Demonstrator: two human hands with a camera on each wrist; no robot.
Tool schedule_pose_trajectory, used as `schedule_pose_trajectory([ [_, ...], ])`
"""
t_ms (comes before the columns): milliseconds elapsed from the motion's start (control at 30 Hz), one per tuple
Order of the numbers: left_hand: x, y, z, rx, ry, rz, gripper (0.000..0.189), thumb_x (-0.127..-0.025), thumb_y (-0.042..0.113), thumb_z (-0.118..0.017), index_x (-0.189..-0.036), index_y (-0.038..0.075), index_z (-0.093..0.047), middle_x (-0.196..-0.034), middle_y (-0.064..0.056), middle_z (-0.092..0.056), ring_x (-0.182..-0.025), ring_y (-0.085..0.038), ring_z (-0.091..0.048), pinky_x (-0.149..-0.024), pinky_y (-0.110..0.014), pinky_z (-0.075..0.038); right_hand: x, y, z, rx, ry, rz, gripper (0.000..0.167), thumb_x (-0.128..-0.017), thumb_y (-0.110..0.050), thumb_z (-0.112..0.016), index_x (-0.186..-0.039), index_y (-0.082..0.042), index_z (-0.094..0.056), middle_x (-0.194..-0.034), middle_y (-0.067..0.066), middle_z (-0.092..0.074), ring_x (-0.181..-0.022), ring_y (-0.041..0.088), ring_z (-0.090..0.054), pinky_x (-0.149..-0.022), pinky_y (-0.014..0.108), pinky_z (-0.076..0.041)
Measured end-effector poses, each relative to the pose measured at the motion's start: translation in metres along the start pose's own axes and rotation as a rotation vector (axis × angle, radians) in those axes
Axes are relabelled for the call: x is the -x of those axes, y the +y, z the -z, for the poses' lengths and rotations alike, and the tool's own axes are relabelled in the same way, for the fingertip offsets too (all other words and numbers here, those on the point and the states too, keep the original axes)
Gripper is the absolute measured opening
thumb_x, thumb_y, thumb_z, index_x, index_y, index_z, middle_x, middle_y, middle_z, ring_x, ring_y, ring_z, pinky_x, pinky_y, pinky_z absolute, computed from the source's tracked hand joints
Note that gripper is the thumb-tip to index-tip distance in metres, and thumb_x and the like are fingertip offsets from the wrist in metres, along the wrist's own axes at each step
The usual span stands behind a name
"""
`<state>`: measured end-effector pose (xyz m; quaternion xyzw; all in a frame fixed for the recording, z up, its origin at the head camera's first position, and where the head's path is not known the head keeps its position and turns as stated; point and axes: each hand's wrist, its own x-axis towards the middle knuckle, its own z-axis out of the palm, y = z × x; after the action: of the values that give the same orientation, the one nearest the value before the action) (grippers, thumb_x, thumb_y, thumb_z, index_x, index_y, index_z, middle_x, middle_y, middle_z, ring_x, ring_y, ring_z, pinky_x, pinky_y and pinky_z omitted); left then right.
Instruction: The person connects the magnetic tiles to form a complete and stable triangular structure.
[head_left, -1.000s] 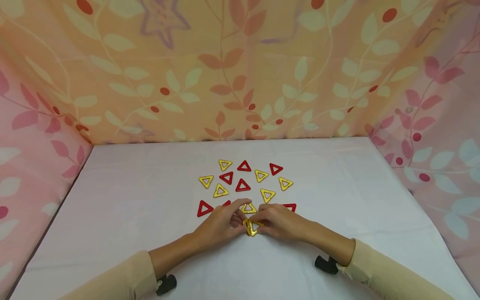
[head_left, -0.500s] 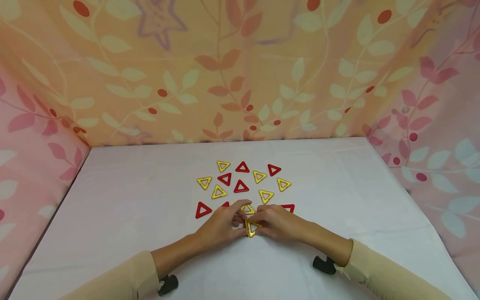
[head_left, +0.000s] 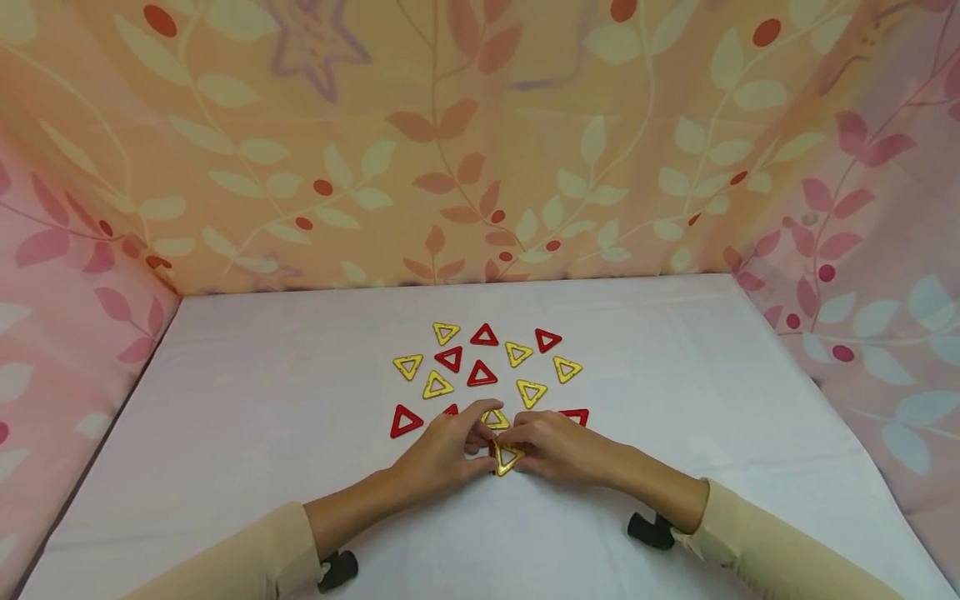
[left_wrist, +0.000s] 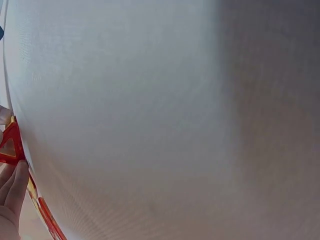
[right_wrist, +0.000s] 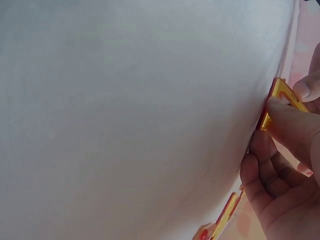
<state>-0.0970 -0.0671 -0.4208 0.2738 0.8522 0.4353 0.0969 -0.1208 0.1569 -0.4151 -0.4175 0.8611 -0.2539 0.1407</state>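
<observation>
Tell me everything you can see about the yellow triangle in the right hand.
The yellow triangle is a slim, three-sided frame with an open triangular middle; its glossy surface looks like plastic. It is held tilted rather than flat, at the near side of the group of pieces. The right hand pinches it, and a red triangle at the left hand sits against it. Whether it touches the table is hard to tell.

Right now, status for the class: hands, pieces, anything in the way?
Right hand pinching yellow triangle. Left hand pinching red triangle close beside it. Possibly in the way: another yellow triangle just beyond them.
</observation>
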Motion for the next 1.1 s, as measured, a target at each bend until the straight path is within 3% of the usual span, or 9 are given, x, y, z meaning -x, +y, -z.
schedule_pose_trajectory([
  [367, 0.0, -0.005, -0.002, 0.012, 0.003, -0.009, 0.067, -0.082, 0.009, -0.082, -0.14, 0.006, -0.048, -0.104, -0.002, -0.072, -0.091, -0.009, -0.07, -0.083, -0.023, -0.055, 0.01, 0.008, 0.007, 0.005, -0.015, -0.029, 0.033, -0.089, -0.014, -0.076, -0.122, -0.01, -0.07, -0.102, -0.007, -0.066, -0.086, 0.006, -0.057, -0.079, 0.022, -0.051],
  [533, 0.0, -0.005, -0.002, 0.018, -0.001, 0.003, 0.068, -0.082, 0.009, -0.082, -0.141, 0.007, -0.048, -0.102, -0.001, -0.072, -0.09, -0.007, -0.069, -0.083, -0.022, -0.055, 0.014, 0.019, 0.016, 0.048, 0.046, -0.049, 0.035, -0.088, -0.014, -0.076, -0.123, -0.008, -0.07, -0.11, -0.004, -0.068, -0.092, 0.007, -0.059, -0.085, 0.028, -0.051],
  [767, 0.0, -0.004, -0.001, 0.02, -0.012, 0.024, 0.069, -0.082, 0.01, -0.083, -0.141, 0.008, -0.047, -0.103, -0.001, -0.071, -0.092, -0.007, -0.069, -0.084, -0.024, -0.055, 0.011, 0.037, 0.035, 0.026, 0.171, -0.042, 0.037, -0.086, -0.008, -0.077, -0.122, -0.005, -0.069, -0.1, -0.001, -0.069, -0.084, 0.011, -0.057, -0.073, 0.028, -0.053],
  [1100, 0.0, -0.005, -0.001, 0.034, -0.014, 0.029, 0.069, -0.082, 0.011, -0.083, -0.142, 0.008, -0.047, -0.103, -0.001, -0.071, -0.093, -0.007, -0.069, -0.085, -0.023, -0.055, 0.008, 0.051, 0.043, 0.027, 0.167, -0.125, 0.035, -0.088, -0.005, -0.073, -0.123, -0.001, -0.068, -0.111, 0.005, -0.07, -0.091, 0.016, -0.06, -0.081, 0.033, -0.054],
])
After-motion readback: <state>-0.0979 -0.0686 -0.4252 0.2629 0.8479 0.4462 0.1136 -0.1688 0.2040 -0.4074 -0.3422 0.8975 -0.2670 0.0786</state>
